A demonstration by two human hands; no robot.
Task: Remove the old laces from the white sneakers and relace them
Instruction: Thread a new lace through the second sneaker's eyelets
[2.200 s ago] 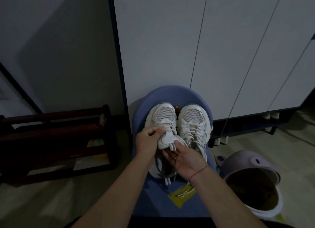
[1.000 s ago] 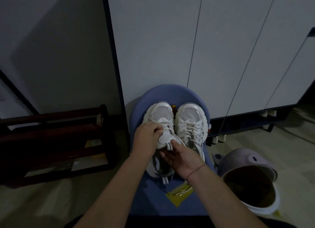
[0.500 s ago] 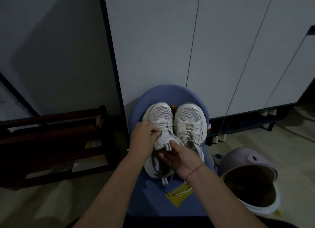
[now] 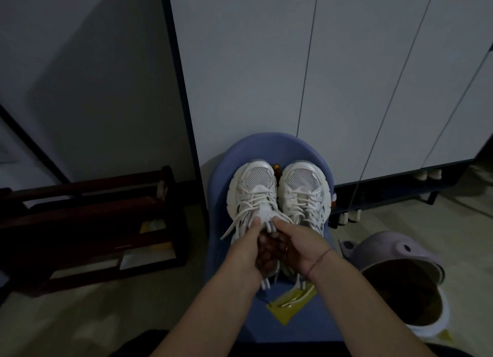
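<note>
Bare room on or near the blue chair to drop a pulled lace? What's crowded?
Free: strip of the blue chair left of the left sneaker; seat front beside the yellow packet; floor between chair and wooden rack. Crowded: seat centre, left hand and right hand gripping the left sneaker, right sneaker alongside; bin near the right edge.

- Two white sneakers: left sneaker point(image 4: 252, 193) at the fingertips, right sneaker point(image 4: 304, 196) just beside them
- Two hands: left hand point(image 4: 244, 252), right hand point(image 4: 300, 246)
- One blue chair point(image 4: 266, 148) under the fingers
- One yellow packet point(image 4: 290, 303) behind the fingers
- One lilac bucket point(image 4: 386, 251) to their right
- One dark wooden rack point(image 4: 80, 193) to their left
</note>
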